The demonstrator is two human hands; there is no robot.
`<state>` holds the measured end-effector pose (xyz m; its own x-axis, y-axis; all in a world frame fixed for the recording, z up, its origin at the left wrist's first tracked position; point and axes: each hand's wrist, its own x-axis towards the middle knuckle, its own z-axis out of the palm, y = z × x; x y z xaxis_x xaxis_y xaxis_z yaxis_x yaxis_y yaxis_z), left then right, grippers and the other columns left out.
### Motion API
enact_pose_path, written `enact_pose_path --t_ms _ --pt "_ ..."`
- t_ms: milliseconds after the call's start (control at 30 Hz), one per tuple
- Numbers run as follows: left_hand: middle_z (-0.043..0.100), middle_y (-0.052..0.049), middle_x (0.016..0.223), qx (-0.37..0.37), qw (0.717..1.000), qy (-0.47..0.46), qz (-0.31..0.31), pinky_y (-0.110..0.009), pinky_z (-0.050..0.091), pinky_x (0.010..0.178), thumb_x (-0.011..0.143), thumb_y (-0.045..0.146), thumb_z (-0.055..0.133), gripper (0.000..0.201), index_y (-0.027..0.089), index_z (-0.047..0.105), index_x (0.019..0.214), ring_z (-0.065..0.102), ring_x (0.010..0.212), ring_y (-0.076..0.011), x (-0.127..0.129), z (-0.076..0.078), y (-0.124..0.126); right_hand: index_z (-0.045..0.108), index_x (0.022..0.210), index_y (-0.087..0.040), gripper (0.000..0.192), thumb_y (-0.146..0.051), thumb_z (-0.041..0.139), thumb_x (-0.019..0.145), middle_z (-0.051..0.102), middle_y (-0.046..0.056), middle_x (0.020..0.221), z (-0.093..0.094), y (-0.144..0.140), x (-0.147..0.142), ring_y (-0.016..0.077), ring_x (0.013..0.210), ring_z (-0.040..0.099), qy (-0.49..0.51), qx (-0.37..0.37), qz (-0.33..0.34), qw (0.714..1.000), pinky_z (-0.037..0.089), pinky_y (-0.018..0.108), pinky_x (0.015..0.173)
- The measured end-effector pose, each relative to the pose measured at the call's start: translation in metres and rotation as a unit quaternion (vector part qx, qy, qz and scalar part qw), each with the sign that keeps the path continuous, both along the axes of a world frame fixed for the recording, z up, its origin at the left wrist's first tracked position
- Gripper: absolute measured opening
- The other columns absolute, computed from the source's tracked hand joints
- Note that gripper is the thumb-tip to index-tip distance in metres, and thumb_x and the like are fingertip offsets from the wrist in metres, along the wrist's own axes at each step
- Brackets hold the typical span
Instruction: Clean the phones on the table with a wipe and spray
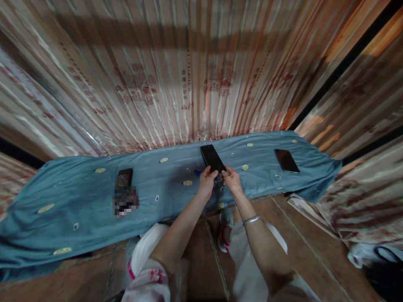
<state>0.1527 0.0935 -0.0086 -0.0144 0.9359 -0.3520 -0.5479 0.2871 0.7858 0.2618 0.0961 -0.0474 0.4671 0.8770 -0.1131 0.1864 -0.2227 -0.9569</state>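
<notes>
A black smartphone (212,157) lies between my two hands over the middle of the blue cloth, its dark face up. My left hand (208,182) is closed, with thumb and fingers pinching the phone's near left corner. At the near right corner, my right hand (231,179) pinches with its fingertips. Something small and shiny shows below those fingertips, too small to name. Whether the phone's far end rests on the cloth I cannot tell. Beside my left hand, a small blue object (197,172) lies partly hidden.
The patterned blue cloth (173,201) covers a long, low surface. Another dark phone (286,160) lies to the right. On the left sit a dark rectangular device (124,178) and a pixelated item (125,202). A printed curtain (157,84) hangs behind; dark bars cross both sides.
</notes>
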Motion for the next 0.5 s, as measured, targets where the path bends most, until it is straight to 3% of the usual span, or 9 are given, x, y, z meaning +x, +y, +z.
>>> enact_pose_path --t_ms 267,500 --pt "0.055 -0.01 0.135 -0.016 1.0 0.0 -0.011 -0.031 0.036 0.106 0.071 0.008 0.07 0.047 0.018 0.059 0.116 0.049 0.128 -0.0192 0.0 0.006 0.02 0.063 0.123 -0.019 0.041 -0.029 0.055 0.083 0.066 0.0 0.061 0.01 0.012 -0.002 0.0176 0.065 0.066 -0.13 -0.039 0.031 0.99 0.047 0.025 0.065" --pt "0.053 -0.012 0.137 -0.033 0.999 0.007 -0.01 -0.031 0.033 0.106 0.074 0.008 0.067 0.049 0.016 0.055 0.121 0.048 0.129 -0.0201 -0.002 0.014 0.025 0.06 0.128 -0.02 0.042 -0.025 0.052 0.087 0.071 0.001 0.068 0.014 0.017 -0.002 0.0169 0.065 0.069 -0.165 -0.058 0.049 0.983 0.049 0.024 0.064"
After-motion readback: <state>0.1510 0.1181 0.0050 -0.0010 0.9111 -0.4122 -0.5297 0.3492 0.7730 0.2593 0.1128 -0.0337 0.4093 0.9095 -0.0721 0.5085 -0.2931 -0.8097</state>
